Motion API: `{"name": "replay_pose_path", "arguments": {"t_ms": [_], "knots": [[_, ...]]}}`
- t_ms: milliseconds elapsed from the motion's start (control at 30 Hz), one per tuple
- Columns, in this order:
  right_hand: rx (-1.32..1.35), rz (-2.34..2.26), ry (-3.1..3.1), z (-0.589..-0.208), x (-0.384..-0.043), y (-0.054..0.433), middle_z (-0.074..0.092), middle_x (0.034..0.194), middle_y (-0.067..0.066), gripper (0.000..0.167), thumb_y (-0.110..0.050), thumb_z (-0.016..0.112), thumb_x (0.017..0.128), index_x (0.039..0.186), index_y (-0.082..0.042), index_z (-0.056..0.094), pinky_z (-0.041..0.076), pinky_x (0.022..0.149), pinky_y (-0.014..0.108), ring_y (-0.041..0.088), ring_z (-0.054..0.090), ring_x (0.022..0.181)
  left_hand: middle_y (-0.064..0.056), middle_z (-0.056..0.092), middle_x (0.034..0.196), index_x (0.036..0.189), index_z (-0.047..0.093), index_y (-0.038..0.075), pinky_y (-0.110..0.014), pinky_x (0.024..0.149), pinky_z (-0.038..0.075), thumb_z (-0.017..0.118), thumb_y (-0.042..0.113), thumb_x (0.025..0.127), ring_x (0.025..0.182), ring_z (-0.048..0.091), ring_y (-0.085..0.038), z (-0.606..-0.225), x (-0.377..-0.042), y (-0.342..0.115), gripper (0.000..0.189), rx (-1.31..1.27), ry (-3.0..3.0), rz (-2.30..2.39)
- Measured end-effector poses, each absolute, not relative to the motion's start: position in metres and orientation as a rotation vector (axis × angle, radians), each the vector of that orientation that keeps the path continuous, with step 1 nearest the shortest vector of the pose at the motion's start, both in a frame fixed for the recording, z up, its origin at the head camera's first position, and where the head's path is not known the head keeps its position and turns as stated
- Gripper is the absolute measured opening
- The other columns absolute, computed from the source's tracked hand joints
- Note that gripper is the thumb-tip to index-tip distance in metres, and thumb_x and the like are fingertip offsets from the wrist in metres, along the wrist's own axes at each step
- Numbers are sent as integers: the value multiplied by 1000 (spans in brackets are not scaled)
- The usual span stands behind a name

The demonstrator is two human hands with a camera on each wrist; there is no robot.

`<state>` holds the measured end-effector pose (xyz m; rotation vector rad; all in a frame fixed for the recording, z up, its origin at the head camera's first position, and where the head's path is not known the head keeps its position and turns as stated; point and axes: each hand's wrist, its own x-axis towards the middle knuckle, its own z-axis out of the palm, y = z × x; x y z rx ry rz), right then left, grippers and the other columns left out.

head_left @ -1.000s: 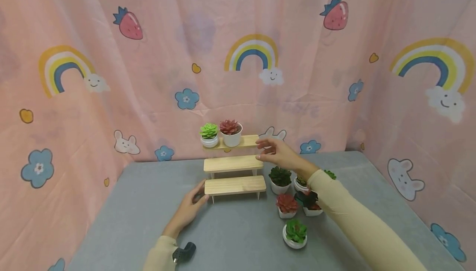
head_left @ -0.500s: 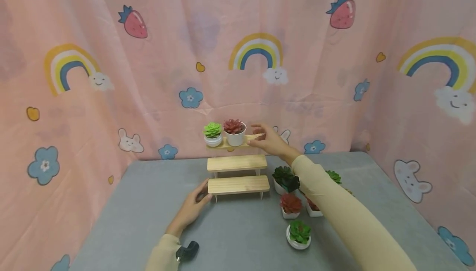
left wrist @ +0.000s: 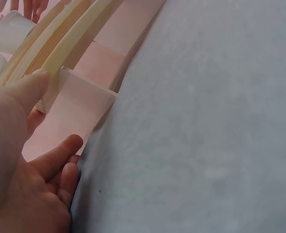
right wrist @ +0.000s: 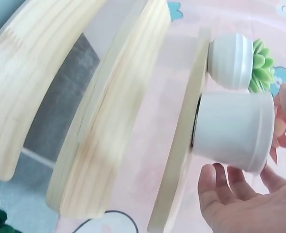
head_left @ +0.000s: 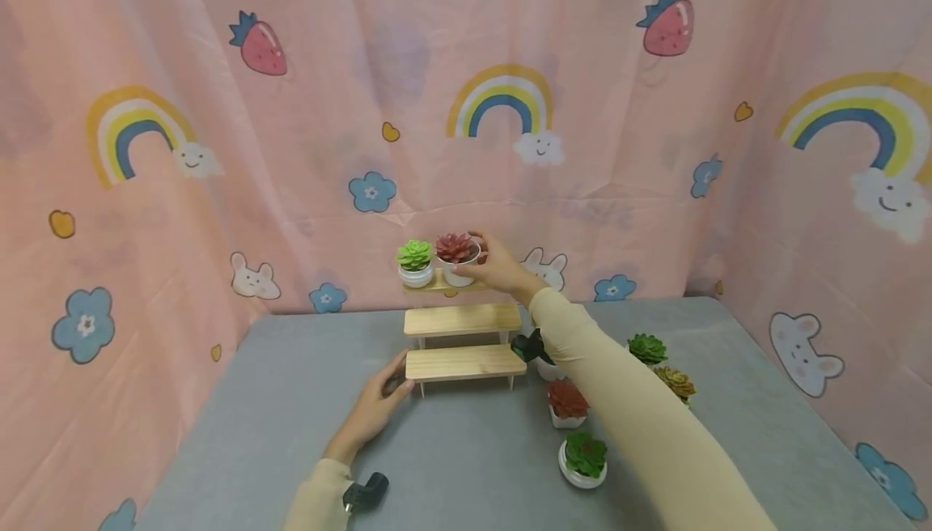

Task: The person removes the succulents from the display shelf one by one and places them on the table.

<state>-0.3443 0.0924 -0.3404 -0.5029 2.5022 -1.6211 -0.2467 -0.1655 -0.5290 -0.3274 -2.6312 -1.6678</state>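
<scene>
My right hand point(head_left: 502, 266) is at the top tier of a wooden three-tier display stand point(head_left: 466, 362). Its thumb and fingers curl round the rim of a white pot point(right wrist: 232, 130) holding a red succulent point(head_left: 455, 248). Left of that pot, a bright green succulent point(head_left: 415, 255) stands in a smaller ribbed white pot point(right wrist: 230, 60). My left hand point(head_left: 373, 409) holds the left end of the lowest tier, thumb point(left wrist: 38, 80) against the board's edge. Its other fingers lie beside the clear side support point(left wrist: 79, 102), partly hidden.
On the grey table right of the stand are a potted red succulent point(head_left: 567, 401), a green one point(head_left: 585, 456) in a round white pot, and more succulents point(head_left: 646, 348), partly behind the right sleeve. A patterned pink curtain point(head_left: 306, 150) hangs behind the table.
My right hand has moved left along the top tier, from its right end to the red succulent's pot, and closed round it. My left hand stays on the stand.
</scene>
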Motion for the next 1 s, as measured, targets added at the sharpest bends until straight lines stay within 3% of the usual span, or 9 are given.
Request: {"name": "replay_pose_path", "arguments": {"t_ms": [100, 267, 433, 633, 1000], "knots": [[-497, -1646, 2509, -341, -347, 86, 39, 156, 25, 80, -14, 71, 94, 158, 0, 24, 43, 112, 49, 40, 48, 136, -15, 57, 146, 156, 40, 14, -57, 111, 42, 63, 36, 100, 139, 51, -37, -530, -246, -165, 64, -316, -2632, -1670], [-444, -1636, 2588, -344, -352, 81, 42, 155, 22, 76, -15, 75, 91, 153, 0, 34, 31, 122, 48, 36, 40, 146, -17, 57, 146, 156, 40, 14, -57, 111, 42, 62, 33, 101, 139, 50, -37, -530, -246, -165, 62, -320, -2621, -1669], [-407, -1613, 2617, -344, -352, 80, 39, 158, 22, 78, -18, 76, 90, 153, -1, 35, 26, 124, 49, 37, 36, 149, -17, 57, 146, 156, 40, 13, -57, 111, 42, 62, 29, 102, 139, 50, -37, -528, -245, -164, 61, -313, -2628, -1663], [-419, -1561, 2659, -345, -354, 78, 45, 154, 22, 74, -19, 75, 91, 152, 0, 38, 30, 123, 48, 36, 41, 146, -17, 58, 145, 156, 40, 10, -56, 110, 44, 62, 29, 101, 137, 52, -37, -528, -245, -166, 62, -340, -2606, -1665], [-431, -1574, 2709, -347, -350, 83, 52, 148, 23, 74, -23, 78, 88, 148, 2, 44, 40, 117, 47, 36, 50, 139, -16, 57, 147, 156, 40, 14, -55, 110, 44, 62, 32, 101, 139, 51, -36, -529, -246, -166, 62, -323, -2631, -1646]]}}
